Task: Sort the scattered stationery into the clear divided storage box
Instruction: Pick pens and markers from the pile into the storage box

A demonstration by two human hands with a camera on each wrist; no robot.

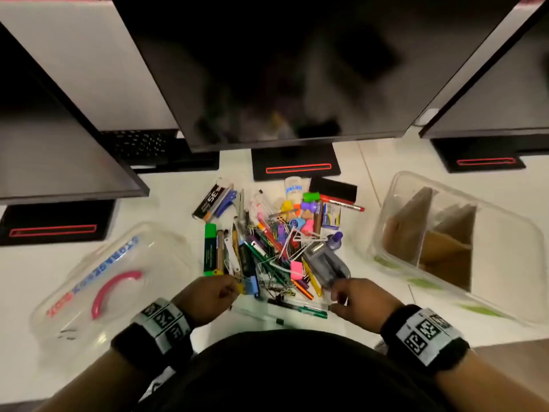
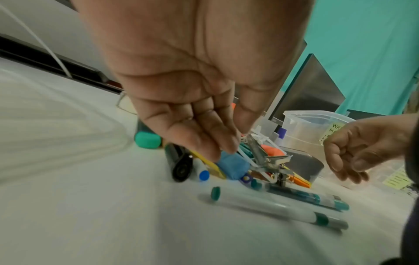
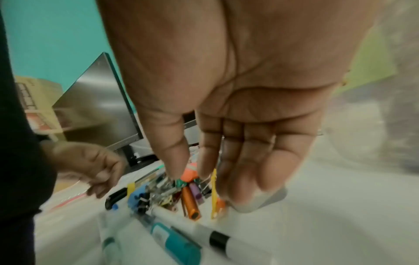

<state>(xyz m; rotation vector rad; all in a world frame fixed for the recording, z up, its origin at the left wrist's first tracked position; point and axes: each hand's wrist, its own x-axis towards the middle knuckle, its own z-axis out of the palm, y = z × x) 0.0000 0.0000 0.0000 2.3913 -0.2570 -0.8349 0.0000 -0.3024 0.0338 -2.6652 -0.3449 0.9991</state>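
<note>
Both hands (image 1: 208, 295) (image 1: 361, 301) loosely curled, holding nothing; risk of snagging tangled clips (image 1: 276, 285) and dragging pens (image 1: 297, 309) off the bench (image 1: 166, 185).

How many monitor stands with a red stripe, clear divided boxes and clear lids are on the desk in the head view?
Monitor stands with a red stripe: 3
Clear divided box: 1
Clear lid with pink handle: 1
Total: 5
</note>
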